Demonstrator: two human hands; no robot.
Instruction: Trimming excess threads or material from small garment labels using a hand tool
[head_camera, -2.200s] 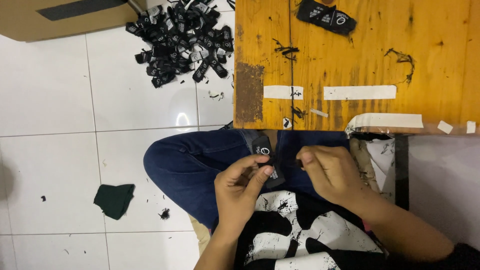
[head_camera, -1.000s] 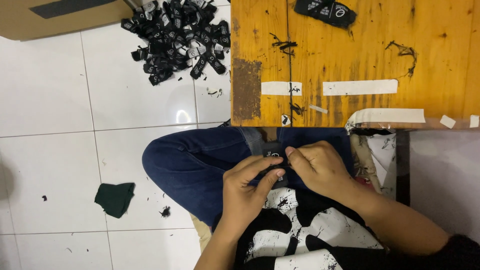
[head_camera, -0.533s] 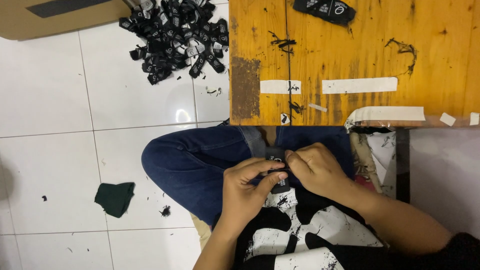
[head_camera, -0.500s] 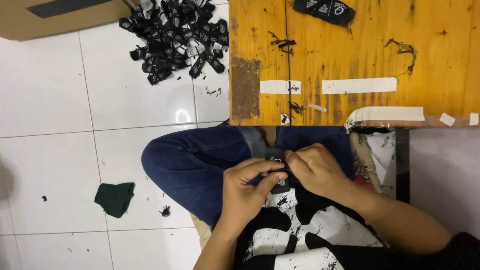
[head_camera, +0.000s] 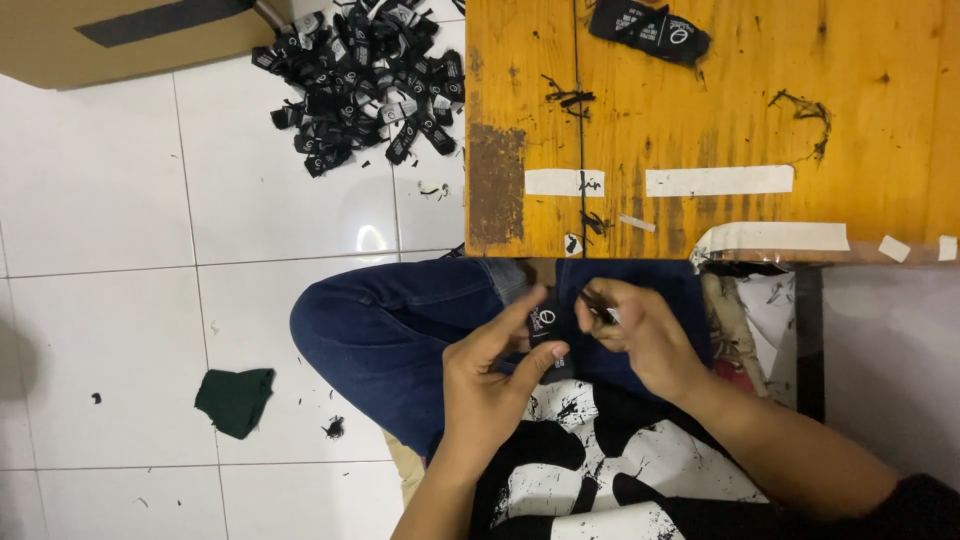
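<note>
While the left hand (head_camera: 490, 375) pinches a small black woven label (head_camera: 545, 325) at frame centre, the right hand (head_camera: 640, 335) is curled closed around a thin tool (head_camera: 598, 308) just beside it.

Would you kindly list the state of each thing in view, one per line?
left hand: pinching the small black label over the lap.
right hand: closed on a thin tool, too small to identify.
pile of black labels: heaped loose on the floor.
wooden board: flat, taped.
green cloth: crumpled on a tile.
</note>
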